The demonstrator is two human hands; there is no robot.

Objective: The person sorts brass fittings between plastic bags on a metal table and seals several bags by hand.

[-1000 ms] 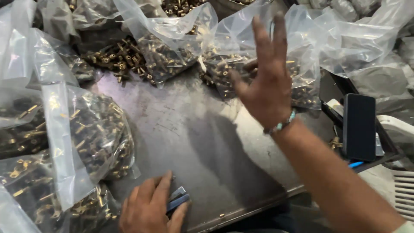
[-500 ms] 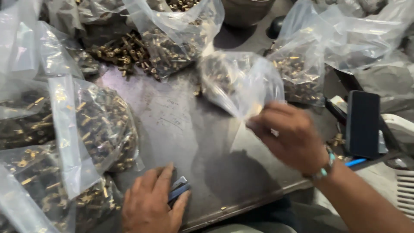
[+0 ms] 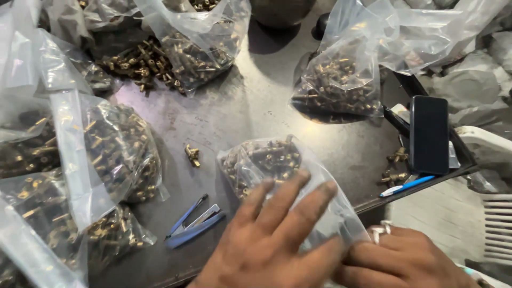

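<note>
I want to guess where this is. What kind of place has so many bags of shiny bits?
Probably a small workshop or packing bench for metal parts. Clear bags of brass fittings crowd a dark metal table, a loose brass fitting lies on it, and both hands press one bag flat.

The left hand [image 3: 277,240] lies low in the frame, at about six o'clock, palm down and flat, its four fingers [image 3: 290,197] spread a little and pointing up toward one o'clock (the thumb cannot be seen). The right hand [image 3: 405,258] sits just beside it at about five o'clock, knuckles up, its fingers curled under and drawn in toward nine o'clock so that they meet the edge of the left palm. Both wrists run off the bottom edge, and neither forearm shows.
</note>
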